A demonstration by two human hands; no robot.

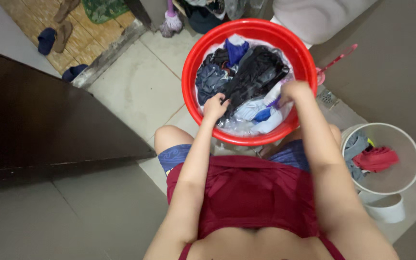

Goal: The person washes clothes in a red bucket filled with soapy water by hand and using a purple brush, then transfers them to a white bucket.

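A round red basin (191,62) stands on the tiled floor in front of my knees, filled with soapy water and several wet clothes. A large black garment (256,74) lies across the middle. My left hand (214,106) grips the lower edge of that black garment at the basin's near left side. My right hand (292,91) is closed around a white and purple scrubbing brush (273,96), which rests on the cloth at the near right. Blue and pale pieces (261,115) lie under the hands.
A white bucket (410,149) with a red cloth (376,159) and grey clothes stands at the right. A pink dipper handle (338,58) and floor drain (327,98) lie beyond. A mop (171,21) and slippers (54,38) sit at the top left by the dark door (39,120).
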